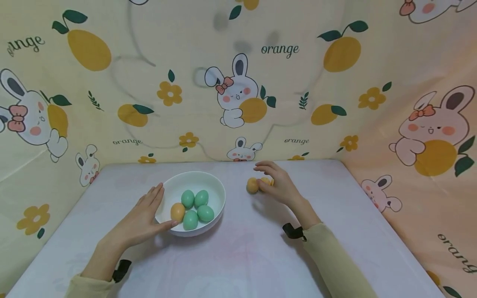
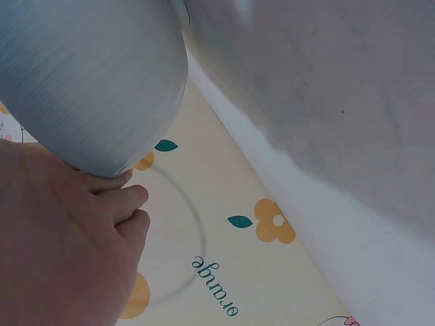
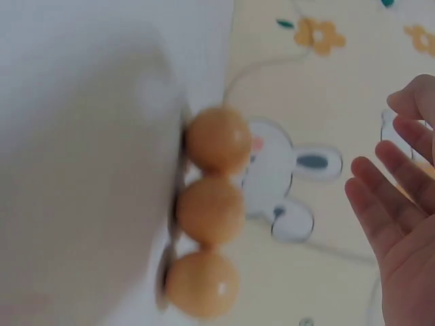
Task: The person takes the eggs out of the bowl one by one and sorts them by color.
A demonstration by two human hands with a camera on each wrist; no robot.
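A white bowl point(image 1: 214, 182) holds several green eggs point(image 1: 190, 220) and one yellow-orange egg point(image 1: 177, 212). My left hand point(image 1: 138, 217) rests against the bowl's left side, fingers straight along the outside and thumb across the near rim. In the left wrist view, its fingers point(image 2: 126, 204) touch the bowl's outer wall point(image 2: 102, 75). To the right, my right hand point(image 1: 279, 186) is beside three yellow-orange eggs point(image 1: 252, 185), fingers spread and partly in front of them. The right wrist view shows these eggs point(image 3: 209, 210) in a row, with the right hand point(image 3: 408, 210) apart from them and holding nothing.
A pale cloth covers the table point(image 1: 246, 256). Behind it and at both sides hangs a yellow curtain point(image 1: 186, 82) printed with rabbits and oranges, meeting the table's back edge just beyond the eggs. A dark strap point(image 1: 294, 231) sits at each wrist.
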